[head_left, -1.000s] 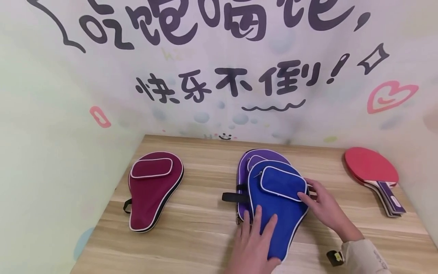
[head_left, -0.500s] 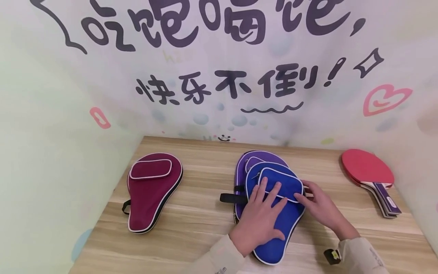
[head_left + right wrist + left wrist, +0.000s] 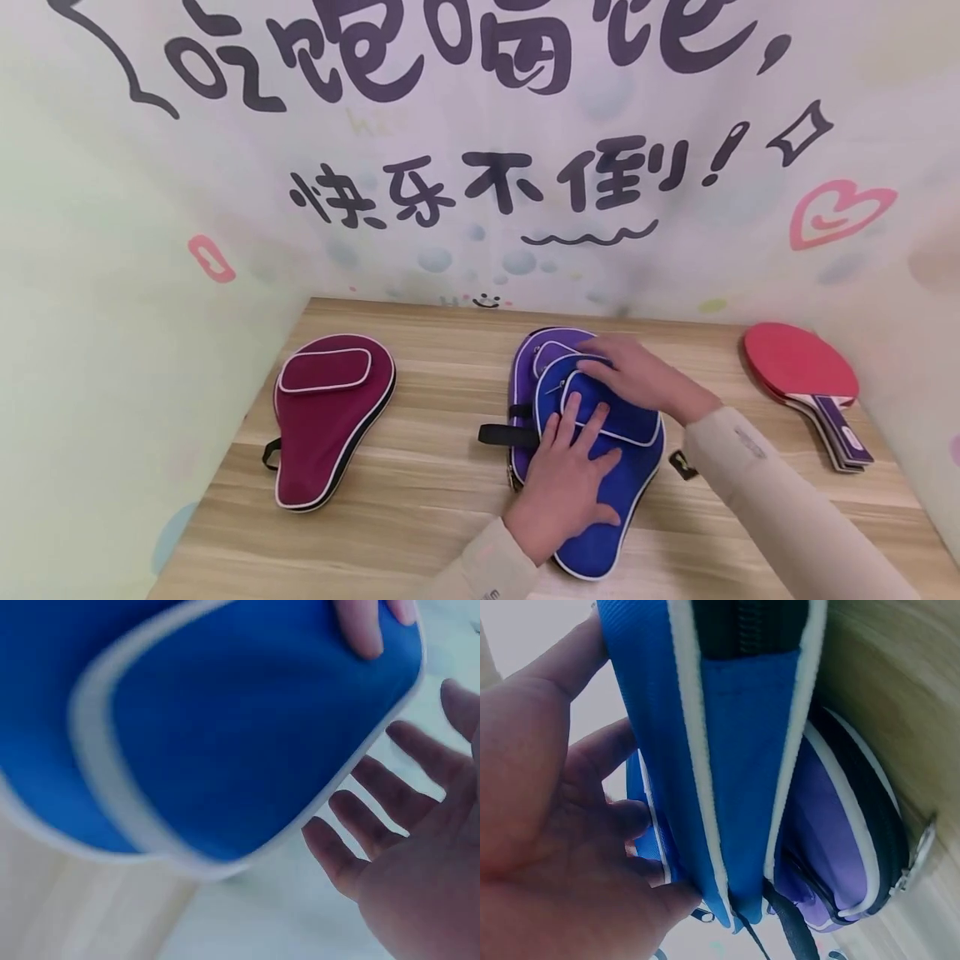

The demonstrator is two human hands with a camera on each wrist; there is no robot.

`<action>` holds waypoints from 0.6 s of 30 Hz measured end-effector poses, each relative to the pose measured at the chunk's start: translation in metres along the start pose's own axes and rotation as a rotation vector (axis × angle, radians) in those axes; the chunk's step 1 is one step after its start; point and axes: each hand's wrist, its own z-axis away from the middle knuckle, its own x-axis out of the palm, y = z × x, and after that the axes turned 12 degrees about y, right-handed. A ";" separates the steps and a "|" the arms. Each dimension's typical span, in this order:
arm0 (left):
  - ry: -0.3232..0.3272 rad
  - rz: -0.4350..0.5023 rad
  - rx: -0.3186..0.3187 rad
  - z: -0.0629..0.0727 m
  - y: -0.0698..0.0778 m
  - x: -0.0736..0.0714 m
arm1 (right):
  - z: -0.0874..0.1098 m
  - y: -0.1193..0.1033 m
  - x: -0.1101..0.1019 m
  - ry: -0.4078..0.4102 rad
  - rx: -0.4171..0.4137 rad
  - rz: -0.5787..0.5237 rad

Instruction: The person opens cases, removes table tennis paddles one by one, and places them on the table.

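A blue table tennis bat case (image 3: 600,546) with white piping and a zipped front pocket lies partly over a purple case (image 3: 522,379). My left hand (image 3: 564,492) rests on the blue case with its fingers spread, tips on the pocket. The left wrist view shows that hand (image 3: 562,832) against the blue case (image 3: 742,750), the purple case (image 3: 821,825) beneath. My right hand (image 3: 641,379) reaches over the blue case's upper edge, hiding part of it. In the right wrist view the right hand's (image 3: 420,847) fingers look nearly straight beside the pocket (image 3: 247,742).
A maroon bat case (image 3: 326,425) lies at the left of the wooden table (image 3: 442,517). Red table tennis bats (image 3: 802,362) lie stacked at the right. A black strap (image 3: 506,435) sticks out left of the blue case. A printed wall (image 3: 420,275) stands behind the table.
My left hand has moved up the blue case from its lower part onto the pocket. My right hand has left the case's right side and moved up and left to its top edge.
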 end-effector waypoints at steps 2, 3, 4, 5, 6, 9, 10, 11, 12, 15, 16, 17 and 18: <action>0.005 -0.017 0.002 0.001 0.000 0.001 | -0.015 -0.009 0.005 -0.064 -0.027 0.056; 0.006 -0.024 0.005 0.001 0.000 0.001 | -0.021 -0.012 0.007 -0.096 -0.024 0.086; 0.008 -0.030 0.008 0.001 0.000 0.002 | -0.025 -0.016 0.009 -0.123 -0.018 0.115; 0.011 -0.033 0.011 0.001 0.000 0.003 | -0.030 -0.019 0.011 -0.143 -0.016 0.142; 0.016 -0.039 0.013 0.001 -0.001 0.003 | -0.033 -0.021 0.014 -0.164 -0.010 0.167; 0.016 -0.054 0.004 0.002 -0.001 0.004 | -0.042 -0.026 0.021 -0.204 -0.003 0.204; 0.019 -0.058 0.001 0.002 -0.001 0.004 | -0.043 -0.027 0.024 -0.211 -0.009 0.209; 0.021 -0.062 -0.003 0.002 0.000 0.005 | -0.044 -0.028 0.025 -0.217 -0.017 0.212; 0.022 -0.068 -0.005 0.002 0.000 0.005 | -0.045 -0.030 0.027 -0.222 -0.029 0.214; 0.021 -0.075 -0.003 0.003 0.000 0.006 | -0.044 -0.035 0.030 -0.240 -0.069 0.207; 0.027 -0.072 0.001 0.003 0.000 0.006 | -0.043 -0.038 0.030 -0.246 -0.088 0.213; 0.031 -0.066 0.003 0.003 0.000 0.006 | -0.042 -0.040 0.031 -0.255 -0.104 0.223; 0.037 -0.062 0.005 0.004 0.000 0.007 | -0.041 -0.042 0.031 -0.265 -0.116 0.231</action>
